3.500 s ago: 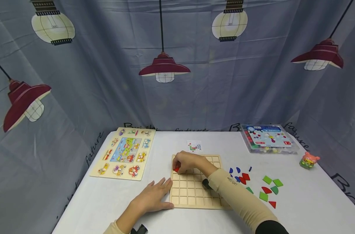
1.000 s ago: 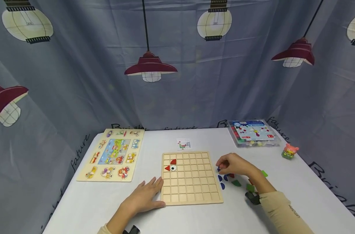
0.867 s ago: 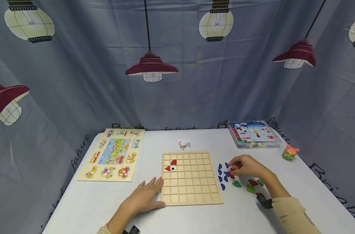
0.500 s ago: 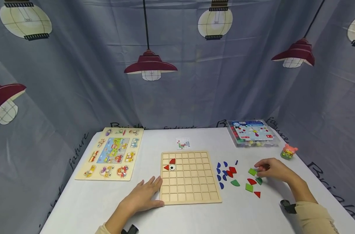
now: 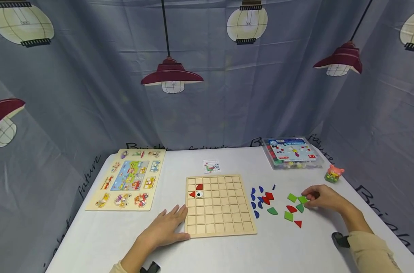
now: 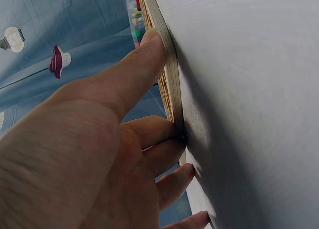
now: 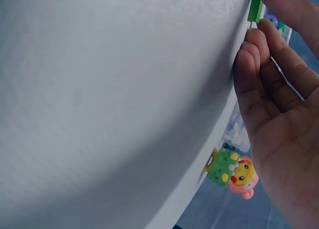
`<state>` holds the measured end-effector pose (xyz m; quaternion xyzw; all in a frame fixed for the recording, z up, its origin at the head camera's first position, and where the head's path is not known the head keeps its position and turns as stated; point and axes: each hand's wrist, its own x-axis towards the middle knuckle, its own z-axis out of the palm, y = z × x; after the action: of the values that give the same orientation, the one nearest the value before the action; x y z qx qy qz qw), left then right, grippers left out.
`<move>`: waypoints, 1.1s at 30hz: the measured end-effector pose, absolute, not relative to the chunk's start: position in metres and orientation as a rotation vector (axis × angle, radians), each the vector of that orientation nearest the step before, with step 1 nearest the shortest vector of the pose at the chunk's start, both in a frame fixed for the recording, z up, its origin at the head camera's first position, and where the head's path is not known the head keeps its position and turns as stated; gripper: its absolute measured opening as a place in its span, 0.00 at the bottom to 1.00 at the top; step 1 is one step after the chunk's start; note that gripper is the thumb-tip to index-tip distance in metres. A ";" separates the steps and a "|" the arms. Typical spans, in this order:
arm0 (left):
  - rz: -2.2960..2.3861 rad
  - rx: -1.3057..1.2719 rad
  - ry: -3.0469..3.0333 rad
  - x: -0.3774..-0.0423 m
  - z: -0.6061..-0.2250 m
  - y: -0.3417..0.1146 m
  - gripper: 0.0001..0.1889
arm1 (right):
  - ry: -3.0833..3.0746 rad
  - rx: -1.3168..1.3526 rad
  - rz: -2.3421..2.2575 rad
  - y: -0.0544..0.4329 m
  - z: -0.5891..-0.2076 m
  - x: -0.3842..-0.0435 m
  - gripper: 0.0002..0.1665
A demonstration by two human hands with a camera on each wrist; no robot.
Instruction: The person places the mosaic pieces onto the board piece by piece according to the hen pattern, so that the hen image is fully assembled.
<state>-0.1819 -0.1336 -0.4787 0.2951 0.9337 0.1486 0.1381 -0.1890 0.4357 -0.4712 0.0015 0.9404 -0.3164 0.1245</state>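
A wooden grid board (image 5: 220,212) lies mid-table, with a red triangle (image 5: 192,194), a white eye tile (image 5: 199,194) and a red rounded piece (image 5: 199,187) at its upper left. My left hand (image 5: 166,227) rests at the board's left edge, fingers spread; in the left wrist view its thumb (image 6: 144,59) touches the board's rim. Farther right, my right hand (image 5: 324,198) pinches a green square tile (image 5: 302,200) between thumb and forefinger. The right wrist view shows only that tile's edge (image 7: 255,8), at the fingertips, low over the table.
Loose tiles lie right of the board: several blue half-rounds (image 5: 253,197), red pieces (image 5: 269,196), green squares (image 5: 288,216) and green rounded ones (image 5: 272,211). Behind are a pattern card (image 5: 211,166), a plastic case (image 5: 292,153) and a toy figure (image 5: 334,173). A picture puzzle (image 5: 128,178) lies left.
My right hand has left the board, where the red piece stays, passed over the loose tiles and come to the far-right green square. The left hand keeps its place at the board.
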 end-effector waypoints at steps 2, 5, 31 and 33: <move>0.430 0.857 2.701 -0.182 -0.479 -0.134 0.46 | 2.746 -0.004 -0.911 0.437 -0.472 -0.190 0.26; 0.430 0.860 2.702 -0.183 -0.480 -0.134 0.46 | 2.739 -0.001 -0.912 0.438 -0.473 -0.192 0.25; 0.425 0.853 2.706 -0.183 -0.480 -0.134 0.46 | 2.780 -0.042 -0.800 0.437 -0.468 -0.193 0.20; 0.421 0.855 2.708 -0.184 -0.480 -0.133 0.46 | 2.788 -0.019 -0.789 0.437 -0.468 -0.192 0.21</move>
<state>-0.1835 -0.1331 -0.4804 0.2950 0.9346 0.1455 0.1352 -0.1921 0.4375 -0.4679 -0.0066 0.9550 -0.2704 0.1218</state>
